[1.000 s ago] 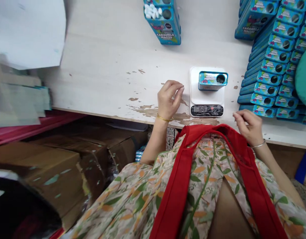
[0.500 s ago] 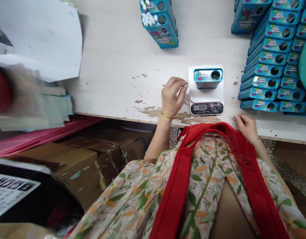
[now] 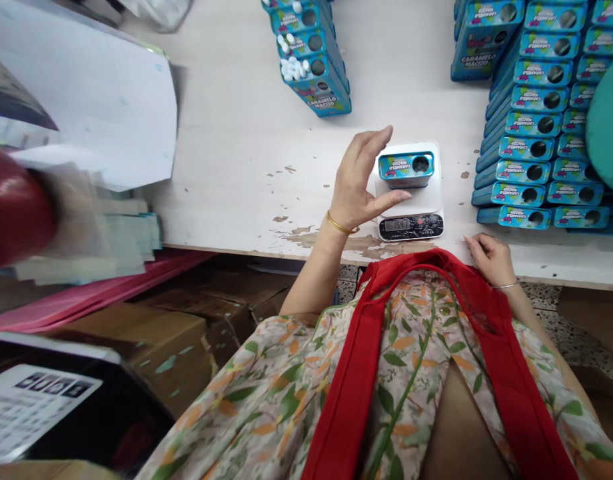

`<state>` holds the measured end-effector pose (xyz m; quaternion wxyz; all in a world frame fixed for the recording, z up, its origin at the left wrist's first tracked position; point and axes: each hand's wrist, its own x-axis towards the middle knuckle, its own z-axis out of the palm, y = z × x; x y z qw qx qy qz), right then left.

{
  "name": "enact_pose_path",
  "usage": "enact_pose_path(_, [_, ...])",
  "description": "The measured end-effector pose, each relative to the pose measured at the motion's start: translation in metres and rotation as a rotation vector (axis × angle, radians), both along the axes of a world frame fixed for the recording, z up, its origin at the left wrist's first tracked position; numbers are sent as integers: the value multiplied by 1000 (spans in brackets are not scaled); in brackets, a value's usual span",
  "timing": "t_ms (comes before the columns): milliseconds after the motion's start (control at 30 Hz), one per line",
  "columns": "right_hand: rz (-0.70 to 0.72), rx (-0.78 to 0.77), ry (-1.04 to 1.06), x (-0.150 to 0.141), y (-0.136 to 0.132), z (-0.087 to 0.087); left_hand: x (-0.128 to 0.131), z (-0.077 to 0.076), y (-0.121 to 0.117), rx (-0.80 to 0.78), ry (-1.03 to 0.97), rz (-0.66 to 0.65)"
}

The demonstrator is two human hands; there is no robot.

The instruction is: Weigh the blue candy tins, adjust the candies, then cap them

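Observation:
A blue tin (image 3: 405,167) with a round hole in its top stands upright on the white kitchen scale (image 3: 434,200). Lit digits show on the scale's black display panel (image 3: 411,227). Beside the tin, on its left, my left hand (image 3: 355,179) is open, thumb and fingers spread apart. Its thumb reaches over the scale's platform in front of the tin; whether it touches cannot be made out. My right hand (image 3: 492,259) rests at the table's front edge, right of the scale, with curled fingers and nothing visible in them.
A row of blue tins (image 3: 329,100) at the back has white candies (image 3: 294,69) on top. Many more tins (image 3: 529,148) stand in rows on the right, beside a green round object (image 3: 609,130). Papers (image 3: 116,113) and a red round object (image 3: 16,207) are at left; cardboard boxes (image 3: 151,333) sit below.
My left hand has opened from a pinch and moved closer to the tin, thumb now over the scale. My right hand stays at the edge. The view has shifted slightly.

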<state>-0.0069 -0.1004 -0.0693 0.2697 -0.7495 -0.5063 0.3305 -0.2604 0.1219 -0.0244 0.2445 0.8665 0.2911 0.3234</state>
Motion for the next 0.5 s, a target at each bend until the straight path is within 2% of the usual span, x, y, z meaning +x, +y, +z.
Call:
enact_pose_path(100, [-9, -3, -8, -1, -2, 0, 4, -3, 2, 28, 37, -61])
enact_pose_path(200, [-4, -4, -12, 0, -3, -1, 6, -6, 3, 44, 104, -63])
enact_pose_path(367, [-17, -4, 34, 0, -1, -5, 0, 6, 3, 48, 50, -81])
enact_pose_path(433, [-16, -16, 112, -2, 2, 4, -6, 11, 4, 26, -19, -27])
enact_pose_path(500, [10, -26, 201, -1, 5, 26, -14, 11, 4, 13, -85, 67])
